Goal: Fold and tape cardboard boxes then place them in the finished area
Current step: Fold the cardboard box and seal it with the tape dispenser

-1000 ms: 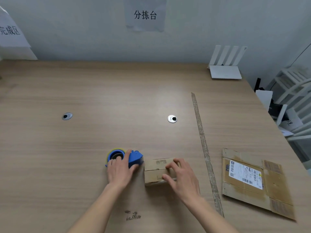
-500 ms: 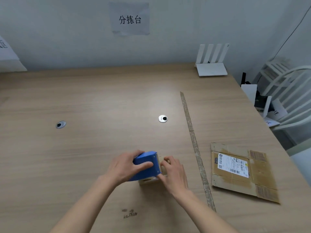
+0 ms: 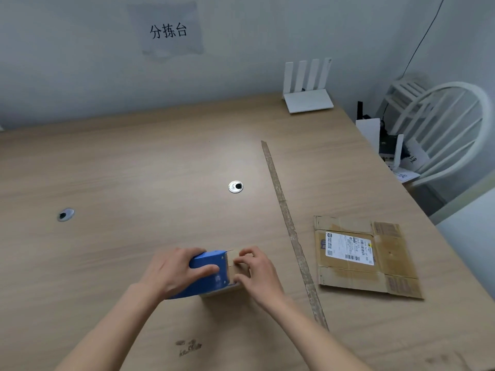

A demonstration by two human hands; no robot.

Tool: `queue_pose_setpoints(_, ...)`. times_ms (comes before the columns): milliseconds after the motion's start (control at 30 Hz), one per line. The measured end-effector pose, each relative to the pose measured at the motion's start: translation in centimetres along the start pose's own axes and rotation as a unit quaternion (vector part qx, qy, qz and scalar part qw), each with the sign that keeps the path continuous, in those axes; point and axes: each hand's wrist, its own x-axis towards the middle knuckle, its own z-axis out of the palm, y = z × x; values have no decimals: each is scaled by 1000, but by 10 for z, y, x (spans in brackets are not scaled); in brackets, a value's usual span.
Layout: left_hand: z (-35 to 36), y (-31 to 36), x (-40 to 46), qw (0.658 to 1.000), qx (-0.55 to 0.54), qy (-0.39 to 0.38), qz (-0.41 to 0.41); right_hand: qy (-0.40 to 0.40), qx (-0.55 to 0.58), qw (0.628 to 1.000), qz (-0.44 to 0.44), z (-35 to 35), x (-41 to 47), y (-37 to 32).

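A small folded cardboard box (image 3: pixel 235 263) sits on the wooden table (image 3: pixel 134 170) near its front, mostly hidden by my hands. My left hand (image 3: pixel 171 271) grips a blue tape dispenser (image 3: pixel 209 271) and holds it on top of the box, its toothed edge facing right. My right hand (image 3: pixel 257 271) rests on the right side of the box, fingertips pressing the box top right beside the dispenser's edge. A flattened cardboard box (image 3: pixel 367 255) with a white shipping label lies to the right.
A long strip of brown tape (image 3: pixel 289 226) runs along the table between my hands and the flat cardboard. Two metal cable grommets (image 3: pixel 235 186) sit in the tabletop. A white router (image 3: pixel 308 100) stands at the back right; a white chair (image 3: pixel 450 129) is beyond the right edge.
My left hand lifted the blue dispenser from the table at the left and set it on top of the small box. My right hand stayed on the box. The view swung rightwards.
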Motion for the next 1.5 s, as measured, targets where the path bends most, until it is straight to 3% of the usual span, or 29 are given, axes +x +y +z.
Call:
queue_pose_setpoints(167,4,1,3,1000,9,-6,-9,-26,39,999,27,1,4,-2)
queue_pose_setpoints(300,5,-4,0,1000,0,-7,-12,-91,113,988,57,-13,11,-7)
queue_pose_setpoints(433,6,-2,0,1000,12,5,7,-161,75,982,66,-18,22,-16)
queue_pose_setpoints(600,7,-3,-2,1000,11,7,0,-100,70,990,76,-11,22,-13)
queue_pose_setpoints(833,6,4,4,999,51,-5,5,-84,91,984,129,-17,19,-10)
queue_pose_setpoints(900,7,10,5,999,54,-1,-1,-84,165,968,169,-24,18,-5)
queue_pose_setpoints(1033,7,20,11,998,55,-7,0,-64,373,891,251,-26,15,-1)
queue_pose_setpoints(1100,5,23,14,998,63,-12,1,-48,370,889,266,-23,15,-1)
queue_pose_setpoints(1267,3,24,17,997,69,-23,-13,-10,248,935,253,-28,26,-2)
queue_pose_setpoints(1500,6,27,21,997,77,-20,-5,3,277,920,278,-24,19,5)
